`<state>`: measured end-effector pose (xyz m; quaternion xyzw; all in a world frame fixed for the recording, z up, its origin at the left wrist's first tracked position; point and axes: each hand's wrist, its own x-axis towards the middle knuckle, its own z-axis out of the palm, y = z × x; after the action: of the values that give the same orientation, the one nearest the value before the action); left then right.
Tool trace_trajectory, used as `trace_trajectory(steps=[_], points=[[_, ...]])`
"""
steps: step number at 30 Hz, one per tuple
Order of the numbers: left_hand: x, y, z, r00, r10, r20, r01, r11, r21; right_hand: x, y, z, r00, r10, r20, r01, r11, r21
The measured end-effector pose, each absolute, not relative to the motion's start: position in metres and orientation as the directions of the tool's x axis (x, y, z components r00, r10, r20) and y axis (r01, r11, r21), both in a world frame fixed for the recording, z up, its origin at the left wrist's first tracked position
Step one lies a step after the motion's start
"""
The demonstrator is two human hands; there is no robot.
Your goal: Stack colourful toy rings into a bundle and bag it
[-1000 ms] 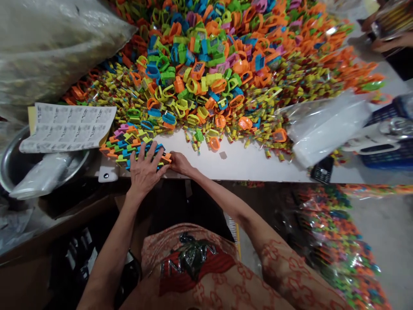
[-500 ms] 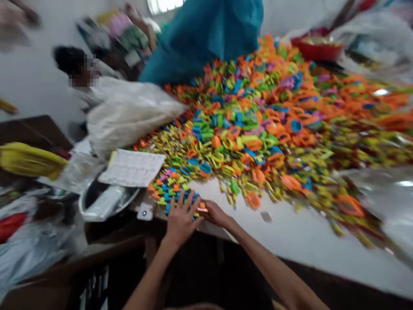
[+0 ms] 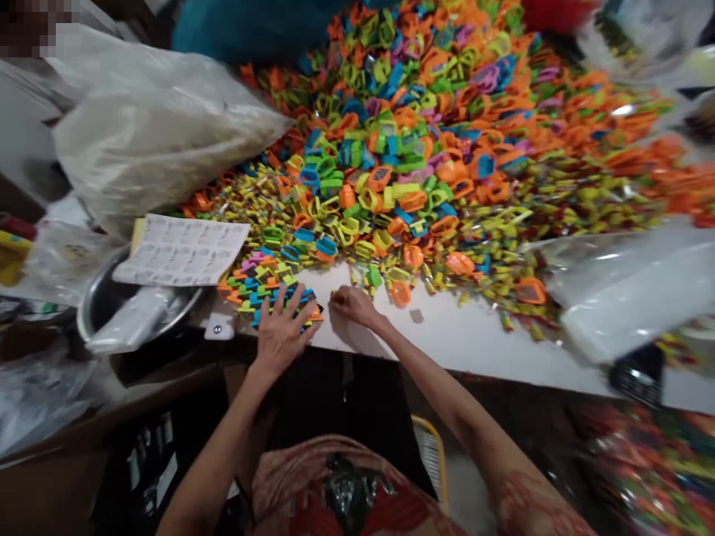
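Note:
My left hand (image 3: 283,327) lies with fingers spread over a neat cluster of small plastic pieces (image 3: 260,279) in orange, blue, green and pink, near the table's front edge. Just to its right, above the white tabletop (image 3: 357,331), my right hand (image 3: 354,307) is closed with its fingertips pinched. What it holds, if anything, is too small to make out. Behind both hands spreads a big heap of bright plastic pieces (image 3: 391,179), some looped like toy watches. Small yellow wrapped pieces (image 3: 246,197) are mixed in along its front and left.
A printed label sheet (image 3: 182,249) and a clear plastic packet (image 3: 134,316) rest on a metal bowl (image 3: 86,313) at left. A white square tag (image 3: 220,327) sits near the edge. Plastic bags (image 3: 161,119) flank the heap; a black object (image 3: 640,372) lies at right.
My right hand has come away from the cluster's right side and is now apart from it. My left hand stays spread on the pieces. The view has tilted downward.

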<state>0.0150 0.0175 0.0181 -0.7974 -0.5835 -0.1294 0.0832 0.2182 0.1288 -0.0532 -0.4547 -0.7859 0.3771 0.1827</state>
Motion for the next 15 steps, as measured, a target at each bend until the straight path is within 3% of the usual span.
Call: trace_trajectory(steps=[2, 4, 7, 12, 15], points=[[0.015, 0.019, 0.018, 0.289, 0.909, 0.300, 0.949, -0.313, 0.034, 0.226, 0.142, -0.046, -0.400, 0.912, -0.087, 0.739, 0.265, -0.620], [0.015, 0.020, 0.018, 0.290, 0.907, 0.306, 0.948, -0.317, 0.043, 0.218, 0.155, -0.036, -0.350, 0.933, -0.087, 0.795, 0.246, -0.554], [0.015, 0.020, 0.018, 0.287, 0.905, 0.315, 0.947, -0.318, 0.050, 0.183, 0.171, -0.026, -0.441, 0.895, -0.064, 0.781, 0.348, -0.519], [0.015, 0.019, 0.019, 0.294, 0.908, 0.299, 0.947, -0.318, 0.034, 0.132, 0.186, -0.029, -0.513, 0.850, -0.120, 0.830, 0.456, -0.321], [0.016, 0.019, 0.020, 0.293, 0.910, 0.294, 0.946, -0.320, 0.046, 0.128, 0.190, -0.032, -0.509, 0.857, -0.083, 0.829, 0.461, -0.317]])
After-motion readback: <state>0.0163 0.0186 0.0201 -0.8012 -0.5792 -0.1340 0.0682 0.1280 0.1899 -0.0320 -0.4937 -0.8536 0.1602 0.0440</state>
